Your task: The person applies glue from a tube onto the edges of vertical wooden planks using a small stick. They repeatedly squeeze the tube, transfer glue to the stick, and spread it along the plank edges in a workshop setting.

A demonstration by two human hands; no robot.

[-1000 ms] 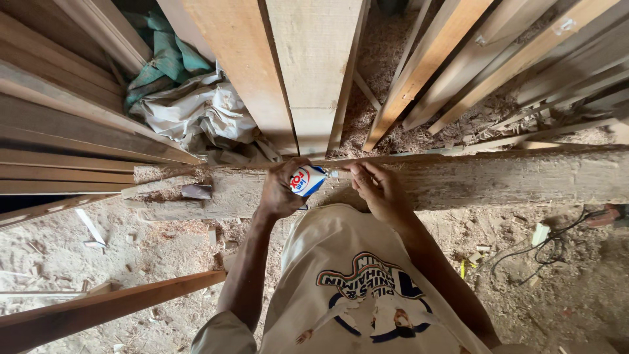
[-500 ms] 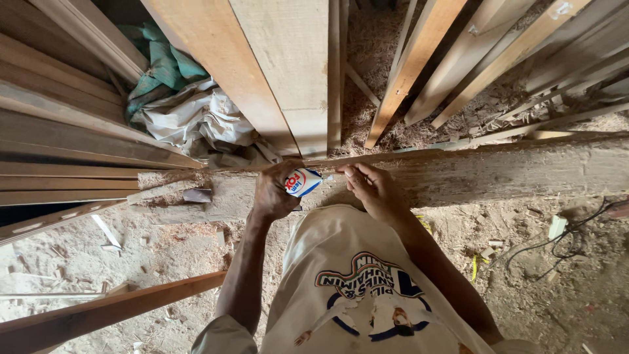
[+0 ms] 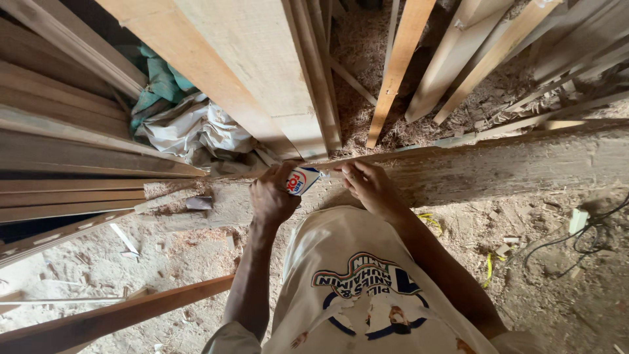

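Two hands work at the middle of the view, both at one rough wooden beam (image 3: 511, 167) that runs from 9 o'clock to 3 o'clock across the ground. The left hand (image 3: 272, 196) is curled tight around one small glue tube (image 3: 303, 179), white with red and blue marks, its tip pointing toward 3 o'clock. The tube sits just above the beam's near edge, at the centre of the view. The right hand (image 3: 368, 187) rests on the beam just beside the tube's tip, fingers (image 3: 350, 172) bent and pressed together on the wood; whether they pinch anything I cannot tell.

Beyond the beam, toward 12 o'clock, one broad pale plank (image 3: 252, 72) lies slanted, its end meeting the beam just above the tube. To its right, from 12 to 2 o'clock, about five narrower boards (image 3: 400, 65) fan out over sawdust. At 9 to 10 o'clock a stack of dark planks (image 3: 72, 170) lies side by side, too overlapped to count. Between that stack and the broad plank sits one crumpled white sack (image 3: 190, 128) with green cloth (image 3: 160, 82) behind it.

At 7 o'clock one reddish strip of wood (image 3: 118, 314) lies on the dusty ground. At 4 o'clock one dark cable (image 3: 576, 239) loops over the dirt, with two short yellow bits (image 3: 488, 270) nearer the right arm.
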